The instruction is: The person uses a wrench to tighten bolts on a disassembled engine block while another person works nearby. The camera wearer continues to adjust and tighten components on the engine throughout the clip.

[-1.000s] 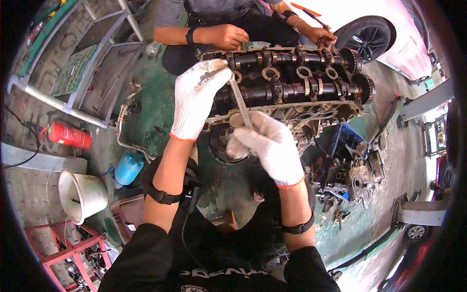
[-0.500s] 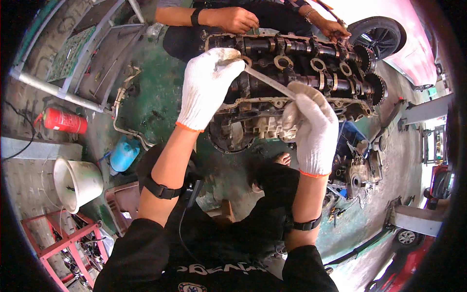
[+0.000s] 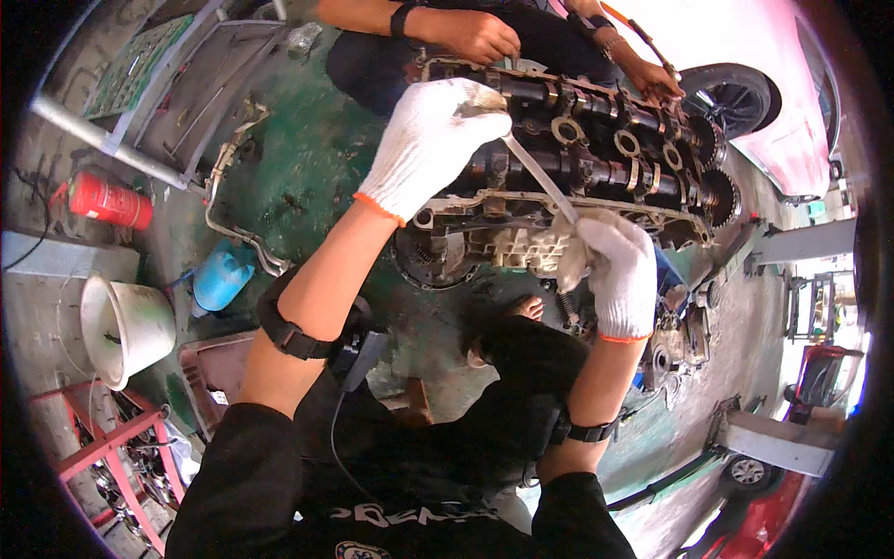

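My left hand (image 3: 428,140), in a white knit glove with orange cuff, is closed on the upper end of a long silver wrench (image 3: 540,177) over the left part of an engine's cylinder head (image 3: 633,186) with exposed dark camshafts and sprockets. Its fingertips and the wrench's end partly hide what lies beneath. My right hand (image 3: 610,275), gloved alike, is closed around the wrench's lower end at the near edge of the head. The wrench slants down to the right between my hands.
A co-worker's hands (image 3: 484,39) (image 3: 656,84) are at the far engine edge. A pink car (image 3: 764,47) stands behind. Left are a metal rack (image 3: 112,140), red extinguisher (image 3: 110,200), blue jug (image 3: 223,275) and white bucket (image 3: 126,331). Loose engine parts (image 3: 675,349) lie right.
The wrench has swung from steep to more slanted, my right hand moving right with its end while my left hand stays on the upper end. The co-worker's hands appear farther right in view.
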{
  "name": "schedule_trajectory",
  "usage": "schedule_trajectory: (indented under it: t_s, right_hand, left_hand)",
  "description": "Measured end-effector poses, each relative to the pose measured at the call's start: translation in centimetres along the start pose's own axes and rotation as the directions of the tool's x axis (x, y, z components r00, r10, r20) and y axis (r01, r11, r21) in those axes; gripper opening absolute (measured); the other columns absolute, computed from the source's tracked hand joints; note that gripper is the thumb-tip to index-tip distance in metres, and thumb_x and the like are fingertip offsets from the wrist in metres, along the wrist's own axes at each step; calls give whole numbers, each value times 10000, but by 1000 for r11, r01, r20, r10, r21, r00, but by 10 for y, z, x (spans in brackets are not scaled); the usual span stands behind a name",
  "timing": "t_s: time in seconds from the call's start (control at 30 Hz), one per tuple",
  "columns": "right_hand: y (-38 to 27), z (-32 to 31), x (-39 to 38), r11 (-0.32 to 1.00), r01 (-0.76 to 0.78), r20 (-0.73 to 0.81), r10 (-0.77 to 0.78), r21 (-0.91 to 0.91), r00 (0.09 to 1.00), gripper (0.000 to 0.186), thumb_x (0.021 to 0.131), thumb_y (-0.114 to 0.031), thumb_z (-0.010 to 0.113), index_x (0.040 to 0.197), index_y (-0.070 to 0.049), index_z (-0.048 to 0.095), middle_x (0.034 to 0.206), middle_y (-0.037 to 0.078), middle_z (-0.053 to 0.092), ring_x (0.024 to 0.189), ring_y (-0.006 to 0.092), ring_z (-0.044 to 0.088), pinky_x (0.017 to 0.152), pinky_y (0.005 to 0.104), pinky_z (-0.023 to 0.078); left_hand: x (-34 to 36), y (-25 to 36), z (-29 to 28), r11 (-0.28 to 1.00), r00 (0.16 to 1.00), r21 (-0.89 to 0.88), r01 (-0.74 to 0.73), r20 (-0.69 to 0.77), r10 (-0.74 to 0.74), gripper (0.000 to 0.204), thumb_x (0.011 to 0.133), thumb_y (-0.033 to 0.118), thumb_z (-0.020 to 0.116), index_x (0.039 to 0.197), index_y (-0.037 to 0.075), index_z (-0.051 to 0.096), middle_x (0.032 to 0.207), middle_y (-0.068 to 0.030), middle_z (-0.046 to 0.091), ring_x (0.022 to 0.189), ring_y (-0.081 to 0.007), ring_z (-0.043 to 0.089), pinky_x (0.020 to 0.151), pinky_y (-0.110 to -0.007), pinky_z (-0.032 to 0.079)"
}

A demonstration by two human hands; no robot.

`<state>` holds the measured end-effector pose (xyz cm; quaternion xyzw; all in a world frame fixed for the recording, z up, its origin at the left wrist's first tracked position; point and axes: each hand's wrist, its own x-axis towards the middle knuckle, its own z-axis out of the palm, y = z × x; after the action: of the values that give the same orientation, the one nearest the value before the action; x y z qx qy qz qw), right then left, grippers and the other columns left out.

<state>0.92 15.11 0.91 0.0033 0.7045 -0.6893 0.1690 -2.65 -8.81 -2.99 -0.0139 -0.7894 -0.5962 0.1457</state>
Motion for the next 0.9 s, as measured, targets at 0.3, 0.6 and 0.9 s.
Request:
schedule_trajectory:
  t_s: [0.3, 0.6, 0.9]
  right_hand:
    - [21, 78, -11, 986, -162, 389, 135, 36, 911, 265, 930, -117, 567, 1065, 105, 617, 813, 181, 707, 676, 207, 665, 635, 275, 514]
    - [14, 75, -21, 977, -69, 238, 19, 204, 971, 300, 934, -88, 565, 1159, 108, 595, 834, 171, 702, 676, 166, 639, 654, 259, 526]
    - [23, 81, -20, 908, -169, 339, 32, 383, 940, 358, 938, -125, 612, 1229, 78, 562, 960, 198, 722, 737, 176, 663, 719, 274, 546]
  left_hand:
    - [2, -5, 0, 993, 995, 56, -104, 12, 103, 305, 880, 251, 736, 1005, -27, 739, 907, -129, 753, 792, -154, 667, 763, -297, 524]
    - [0, -8, 4, 990, 987, 35, -139, -74, 141, 341, 862, 244, 752, 1040, -46, 724, 931, -150, 759, 818, -162, 703, 780, -292, 539]
    - [0, 0, 5, 994, 991, -22, -104, -86, 102, 279, 840, 223, 726, 995, -8, 744, 893, -146, 751, 794, -256, 720, 750, -344, 548]
